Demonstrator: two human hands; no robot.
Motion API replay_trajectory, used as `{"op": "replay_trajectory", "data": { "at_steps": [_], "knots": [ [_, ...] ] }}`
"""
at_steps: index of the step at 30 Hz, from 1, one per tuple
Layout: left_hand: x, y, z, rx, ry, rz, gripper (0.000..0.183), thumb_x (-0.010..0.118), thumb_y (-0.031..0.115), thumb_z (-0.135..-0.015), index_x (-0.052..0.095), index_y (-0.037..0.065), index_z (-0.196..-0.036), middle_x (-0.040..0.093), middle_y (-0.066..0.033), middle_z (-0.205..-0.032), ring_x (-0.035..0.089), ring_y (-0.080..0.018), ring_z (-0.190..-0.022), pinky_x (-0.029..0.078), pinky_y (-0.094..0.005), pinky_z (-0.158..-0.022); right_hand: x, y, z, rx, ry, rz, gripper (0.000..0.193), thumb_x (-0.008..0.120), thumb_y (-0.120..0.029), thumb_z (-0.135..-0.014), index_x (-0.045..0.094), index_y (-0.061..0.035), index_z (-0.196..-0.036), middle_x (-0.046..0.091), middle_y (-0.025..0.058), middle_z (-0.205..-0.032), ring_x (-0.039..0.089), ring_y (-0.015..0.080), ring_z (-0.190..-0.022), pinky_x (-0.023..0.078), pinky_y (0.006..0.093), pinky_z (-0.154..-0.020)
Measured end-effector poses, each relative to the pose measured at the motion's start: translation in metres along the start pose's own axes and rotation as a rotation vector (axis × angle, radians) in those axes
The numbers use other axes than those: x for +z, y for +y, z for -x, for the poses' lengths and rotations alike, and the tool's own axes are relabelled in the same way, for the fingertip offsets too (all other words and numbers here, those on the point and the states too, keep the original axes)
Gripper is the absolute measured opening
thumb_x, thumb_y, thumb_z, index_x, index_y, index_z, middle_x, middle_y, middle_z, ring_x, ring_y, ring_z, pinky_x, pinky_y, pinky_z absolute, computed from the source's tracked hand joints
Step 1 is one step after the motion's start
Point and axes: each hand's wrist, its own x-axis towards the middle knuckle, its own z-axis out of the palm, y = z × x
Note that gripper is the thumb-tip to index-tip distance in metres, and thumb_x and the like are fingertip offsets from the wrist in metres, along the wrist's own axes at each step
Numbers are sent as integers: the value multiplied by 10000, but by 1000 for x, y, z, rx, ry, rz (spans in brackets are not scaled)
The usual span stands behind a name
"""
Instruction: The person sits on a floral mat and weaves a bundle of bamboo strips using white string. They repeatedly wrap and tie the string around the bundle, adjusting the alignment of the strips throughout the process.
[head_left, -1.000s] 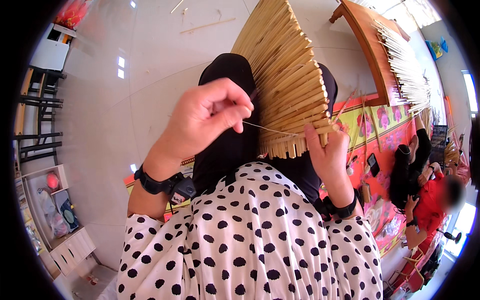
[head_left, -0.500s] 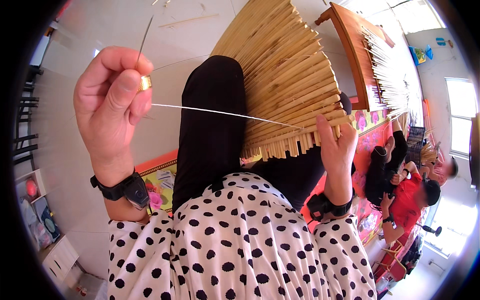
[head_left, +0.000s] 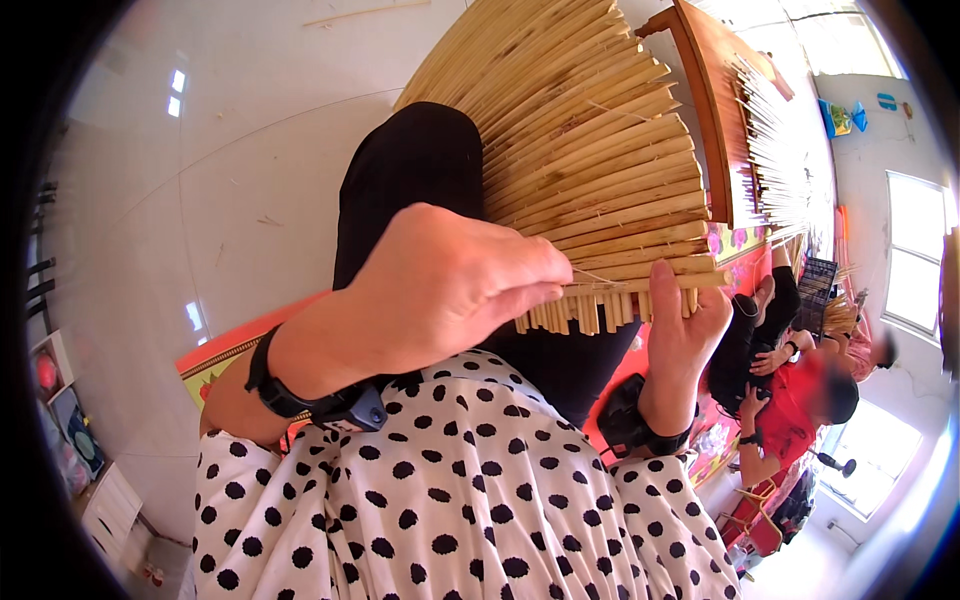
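Note:
Across my lap lies a fan-shaped mat of pale yellow plant stalks (head_left: 600, 185), set side by side with stitches of thread through them. My left hand (head_left: 465, 285) is closed in a pinch at the mat's near edge. From its fingertips a short length of thread (head_left: 597, 277) runs to the outermost stalks. The needle is hidden from sight now. My right hand (head_left: 690, 325) grips the mat's right near corner, thumb on top of the outermost stalk (head_left: 700, 281). A row of cut stalk ends (head_left: 585, 313) shows under that edge, between my hands.
Beyond the mat stands a brown wooden table (head_left: 707, 110) with a second spread of stalks (head_left: 775, 145) on it. To the right, a person in a red top (head_left: 800, 405) sits on the patterned red mat. Shelves (head_left: 75, 420) stand at the far left.
My left hand has come down from the upper left, where it held up a needle with white thread drawn taut, to the mat's near edge. My right hand keeps its grip on the corner.

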Motion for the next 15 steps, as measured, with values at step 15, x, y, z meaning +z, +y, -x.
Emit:
{"op": "replay_trajectory", "data": {
  "at_steps": [15],
  "knots": [
    [18,1,-3,-24,-251,-386,200,765,80,-737,717,84,-931,646,-27,-707,645,-215,-591,514,-305,-500,-5,5,12,62,-9,-150,179,753,-131,-847,693,36,-878,654,10,-681,553,58,-615,456,229,-583]
  ]
}}
